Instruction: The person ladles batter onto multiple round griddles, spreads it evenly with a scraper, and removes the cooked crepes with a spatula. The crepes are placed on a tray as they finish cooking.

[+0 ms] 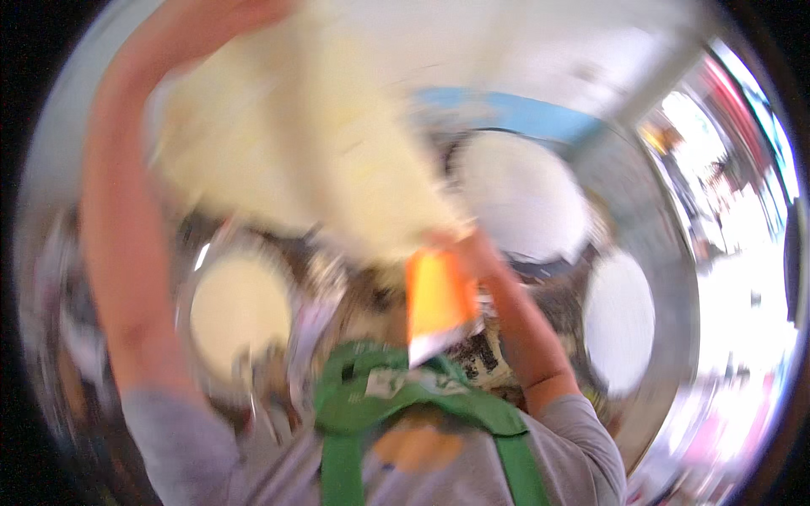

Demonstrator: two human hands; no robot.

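A large, thin pale-yellow sheet point(354, 145), possibly dough, is stretched out before me and strongly blurred. My left arm is raised in an arc around its left side. My left hand point(275, 7) is at the top rim of the picture beside the sheet, its fingers cut off. At the sheet's lower corner my right hand point(459, 250) grips an orange tool point(440, 294), perhaps a scraper, with a pale edge pointing down toward my chest. Whether those fingers also pinch the sheet is hidden by blur.
Two round white surfaces point(522, 196) point(619, 322) are on the right. A round cream surface point(240, 316) sits at lower left, near dark clutter. My green apron point(417, 392) is close below. A grey ledge point(671, 253) borders a bright opening on the right.
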